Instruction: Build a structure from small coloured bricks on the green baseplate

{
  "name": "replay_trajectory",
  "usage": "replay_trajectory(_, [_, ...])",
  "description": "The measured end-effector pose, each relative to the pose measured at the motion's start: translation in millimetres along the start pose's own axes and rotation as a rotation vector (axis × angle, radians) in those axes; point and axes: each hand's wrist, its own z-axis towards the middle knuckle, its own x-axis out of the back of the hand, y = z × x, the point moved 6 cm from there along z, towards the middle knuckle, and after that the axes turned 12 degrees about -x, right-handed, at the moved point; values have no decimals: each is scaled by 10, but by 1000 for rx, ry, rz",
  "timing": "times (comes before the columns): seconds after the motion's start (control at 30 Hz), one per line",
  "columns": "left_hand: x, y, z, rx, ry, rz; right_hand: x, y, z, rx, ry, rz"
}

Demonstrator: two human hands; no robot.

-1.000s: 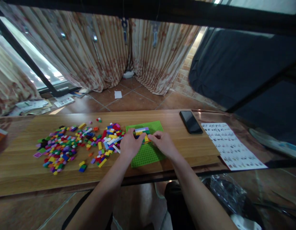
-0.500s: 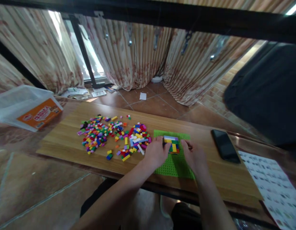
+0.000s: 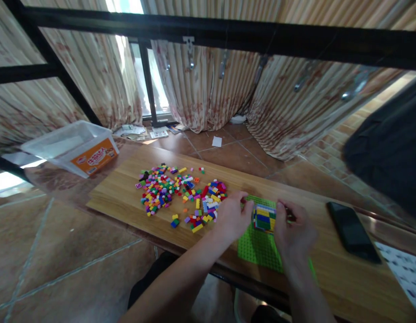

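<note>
Left hand (image 3: 233, 217): thumb and forefinger stand slightly apart beside the block's 9 o'clock side; whether a small brick sits between them, I cannot tell.
Right hand (image 3: 291, 229): thumb at the block's 3 o'clock edge, other fingers curled; what they may clasp is hidden.
Brick block (image 3: 264, 218): between the hands, at 3 o'clock from the left and between 9 and 10 from the right; the right thumb looks nearer.
Block's long axis: unclear, the outline nearly square; its top strips run roughly from 9 to 3 o'clock.
Green baseplate (image 3: 258, 251): under the block, reaching towards 6 o'clock, partly covered by the right hand.
Loose bricks (image 3: 160, 188): strewn on the wooden board (image 3: 116, 193), at 9 to 10 o'clock from the left hand.
Phone (image 3: 352, 231): 3 o'clock from the right hand.
Printed sheet (image 3: 403, 269): past the phone, towards 4.
Clear box (image 3: 76, 148): well apart, towards 10.
</note>
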Motion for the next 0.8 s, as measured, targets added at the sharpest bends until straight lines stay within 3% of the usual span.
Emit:
replay_trajectory(0.13, [391,-207,87,57,130,13,-179,-324,-273,173,-123,130])
replay_trajectory(0.23, [736,-438,140,154,145,180,-374,-522,-525,297,-294,203])
replay_trajectory(0.4, [1258,-757,104,254,159,526,-648,-609,-780,362,-414,47])
replay_trajectory(0.53, [1374,-906,58,293,40,602,-796,-518,-799,295,-476,-79])
replay_trajectory(0.67, [1348,-922,55,288,-68,625,-835,-502,-812,288,-499,-30])
replay_trajectory(0.8, [1322,-930,66,287,-96,639,-863,-550,-859,312,-543,39])
